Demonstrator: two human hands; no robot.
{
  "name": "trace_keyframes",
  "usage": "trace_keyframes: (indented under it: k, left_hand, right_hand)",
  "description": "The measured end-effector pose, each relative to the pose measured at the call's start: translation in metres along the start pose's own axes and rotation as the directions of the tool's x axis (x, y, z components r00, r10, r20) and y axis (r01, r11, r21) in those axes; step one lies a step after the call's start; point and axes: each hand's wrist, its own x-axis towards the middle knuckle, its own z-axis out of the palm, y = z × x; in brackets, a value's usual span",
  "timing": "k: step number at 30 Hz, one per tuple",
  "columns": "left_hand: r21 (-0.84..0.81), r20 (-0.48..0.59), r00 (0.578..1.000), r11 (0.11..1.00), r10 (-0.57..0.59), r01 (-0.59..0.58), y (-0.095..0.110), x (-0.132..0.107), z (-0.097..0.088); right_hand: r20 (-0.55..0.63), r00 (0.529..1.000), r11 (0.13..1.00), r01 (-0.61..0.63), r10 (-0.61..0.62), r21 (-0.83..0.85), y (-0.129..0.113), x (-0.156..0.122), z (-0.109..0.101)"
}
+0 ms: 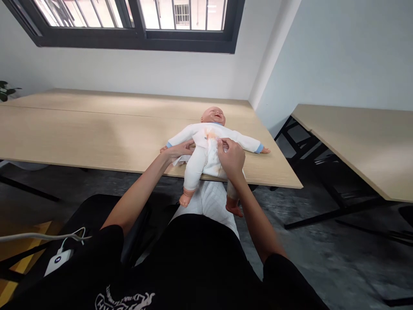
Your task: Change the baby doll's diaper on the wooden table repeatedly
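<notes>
A baby doll (pixel 211 115) in a white romper (pixel 204 154) with blue cuffs lies on its back at the front edge of a wooden table (pixel 97 137), its legs hanging over the edge. An orange stain marks the romper's chest. My left hand (pixel 178 150) rests at the doll's side, fingers curled on the white fabric there. Over the doll's belly, my right hand (pixel 230 157) pinches the romper's front.
A second wooden table (pixel 355 137) stands to the right, with a gap of grey floor between. A dark-framed window (pixel 135 26) is on the far wall. A white device with a cable (pixel 58 258) sits low at the left. A plant leaf (pixel 6 91) shows at the far left.
</notes>
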Motion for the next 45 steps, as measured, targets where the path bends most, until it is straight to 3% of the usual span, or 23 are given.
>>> trace_keyframes:
  k: [6, 10, 14, 19, 21, 23, 27, 32, 38, 45]
  left_hand:
    - [0.365, -0.112, 0.990, 0.923, -0.090, 0.126, 0.027, -0.007, -0.028]
    - [0.454, -0.073, 0.980, 0.869, -0.185, 0.198, 0.038, -0.016, -0.041]
    - [0.359, -0.026, 0.977, 0.911, -0.210, 0.206, 0.038, -0.027, -0.049]
    - [0.154, -0.257, 0.954, 0.968, -0.152, 0.196, 0.033, -0.037, -0.053]
    - [0.089, -0.299, 0.947, 0.985, -0.118, 0.150, 0.031, -0.039, -0.053]
    - [0.050, -0.283, 0.956, 0.994, -0.082, 0.100, 0.028, -0.040, -0.053]
    - [-0.014, -0.293, 0.956, 1.000, -0.030, 0.027, 0.021, -0.042, -0.053]
    - [-0.173, -0.315, 0.947, 0.985, -0.064, 0.009, 0.012, -0.043, -0.051]
    - [-0.390, -0.412, 0.910, 0.913, -0.053, -0.123, 0.007, -0.040, -0.042]
    - [-0.347, -0.409, 0.911, 0.931, -0.043, -0.111, 0.003, -0.043, -0.040]
  right_hand:
    - [0.023, 0.999, 0.998, 0.024, -0.023, -0.064, -0.004, -0.004, 0.004]
    - [0.013, 0.998, 0.989, 0.069, -0.068, -0.133, -0.005, -0.007, 0.009]
    - [0.006, 0.996, 0.986, 0.088, -0.088, -0.145, -0.004, -0.007, 0.012]
    - [0.030, 0.993, 0.975, 0.116, -0.112, -0.189, -0.012, -0.010, 0.010]
    - [0.050, 0.986, 0.964, 0.168, -0.161, -0.206, -0.023, -0.011, 0.011]
    - [0.096, 0.964, 0.947, 0.263, -0.249, -0.183, -0.038, -0.009, 0.014]
    - [0.263, 0.874, 0.905, 0.425, -0.409, -0.004, -0.070, 0.004, 0.031]
    - [0.469, 0.803, 0.926, 0.363, -0.369, 0.107, -0.085, 0.019, 0.055]
    - [0.436, 0.831, 0.936, 0.339, -0.345, 0.096, -0.078, 0.023, 0.065]
    - [0.466, 0.830, 0.932, 0.164, -0.308, 0.323, -0.072, 0.030, 0.060]
